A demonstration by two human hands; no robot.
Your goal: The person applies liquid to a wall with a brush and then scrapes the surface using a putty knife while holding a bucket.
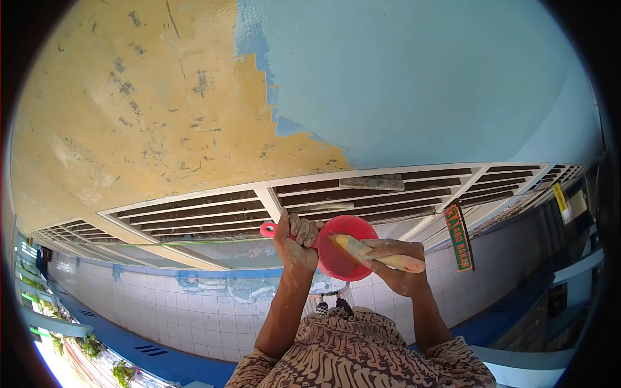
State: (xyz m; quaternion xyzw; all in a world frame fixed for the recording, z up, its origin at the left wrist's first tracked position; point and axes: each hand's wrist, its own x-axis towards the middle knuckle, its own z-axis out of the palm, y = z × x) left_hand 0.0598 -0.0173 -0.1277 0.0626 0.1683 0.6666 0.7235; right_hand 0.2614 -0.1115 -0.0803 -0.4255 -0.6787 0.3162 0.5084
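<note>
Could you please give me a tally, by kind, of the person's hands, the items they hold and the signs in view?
Hands: 2 (left hand, right hand)
Dipper: 1 (pinkish-red dipper, in the left hand)
Brush: 1 (paintbrush, in the right hand)
Signs: 2 (red-and-green sign, yellow sign)
Total: 6

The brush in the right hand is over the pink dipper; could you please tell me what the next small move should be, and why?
I would probably wipe the brush lightly against the inside of the pink dipper: its tip points into the bowl, the left hand grips the dipper, and the wall is partly blue, partly yellow.
</note>
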